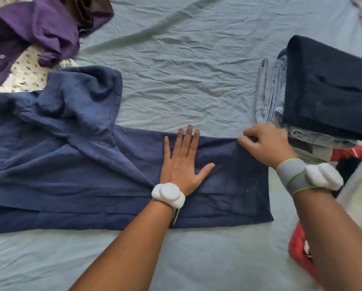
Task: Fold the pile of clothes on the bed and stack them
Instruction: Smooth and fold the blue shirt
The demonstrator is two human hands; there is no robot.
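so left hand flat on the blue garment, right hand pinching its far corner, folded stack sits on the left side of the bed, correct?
Not quite. The head view shows the folded stack on the right side of the bed, beside the right hand. The rest holds: the left hand lies flat on the blue garment and the right hand pinches its far corner.

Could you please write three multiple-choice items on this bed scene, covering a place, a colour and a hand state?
1. Where is the folded stack?
A. far right of the bed
B. far left
C. under the left hand

2. What colour is the garment being folded?
A. red
B. blue
C. white

3. What is the left hand doing?
A. pinching a corner
B. hanging idle
C. pressing flat

Answers:
1 A: the folded stack lies far right.
2 B: the blue garment under both hands.
3 C: the left hand lies flat while the right hand pinches the edge.
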